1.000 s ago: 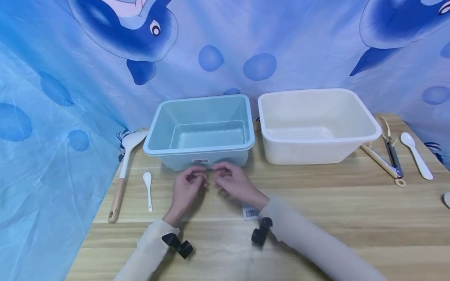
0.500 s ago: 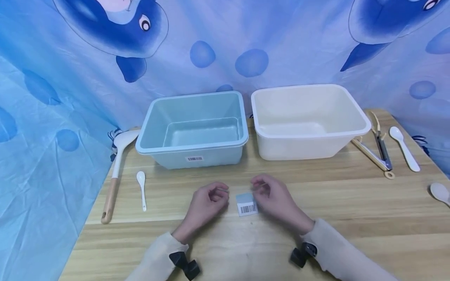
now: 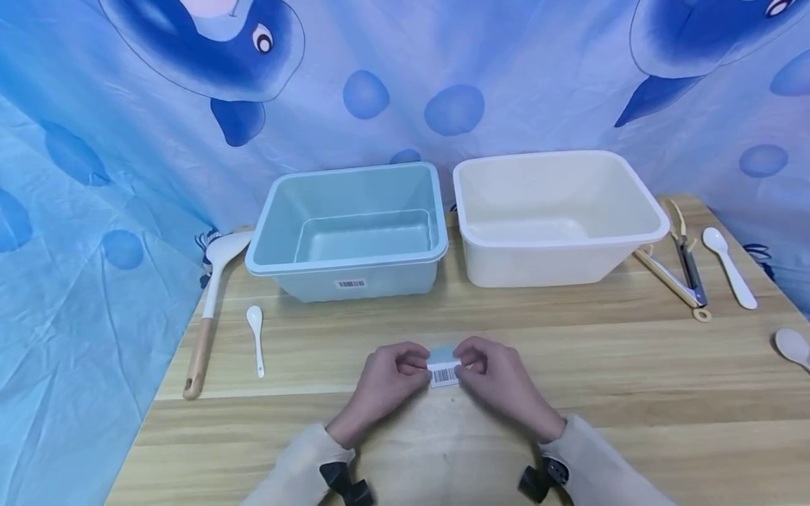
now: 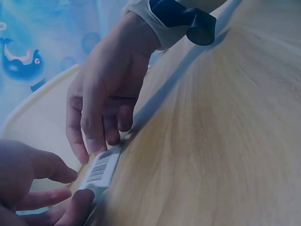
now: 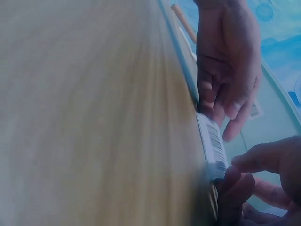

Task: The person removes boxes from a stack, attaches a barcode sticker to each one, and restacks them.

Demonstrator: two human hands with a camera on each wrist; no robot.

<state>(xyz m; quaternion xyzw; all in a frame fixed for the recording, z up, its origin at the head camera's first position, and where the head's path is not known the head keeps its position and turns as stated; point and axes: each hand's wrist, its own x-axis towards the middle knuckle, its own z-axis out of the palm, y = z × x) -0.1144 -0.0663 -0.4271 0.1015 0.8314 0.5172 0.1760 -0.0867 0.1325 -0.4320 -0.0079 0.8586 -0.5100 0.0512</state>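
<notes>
A small barcode label (image 3: 444,372) lies on the wooden table (image 3: 620,365), in front of the two tubs. My left hand (image 3: 420,365) pinches its left edge and my right hand (image 3: 466,362) pinches its right edge, fingers curled. In the left wrist view the label (image 4: 101,167) sits between my left hand (image 4: 74,190) at the bottom and my right hand (image 4: 99,137) above. The right wrist view has the label (image 5: 214,146) edge-on, with my right hand (image 5: 242,175) below it and my left hand (image 5: 221,104) above.
A pale blue tub (image 3: 344,266) and a white tub (image 3: 563,239) stand side by side at the back. A wooden-handled ladle (image 3: 209,309) and a small white spoon (image 3: 256,339) lie left. Tongs (image 3: 671,280) and two white spoons (image 3: 730,268) (image 3: 794,346) lie right.
Both hands drew back from the blue tub's front toward me. Half a second ago the label lay between them; now they have closed in and pinch it from both sides.
</notes>
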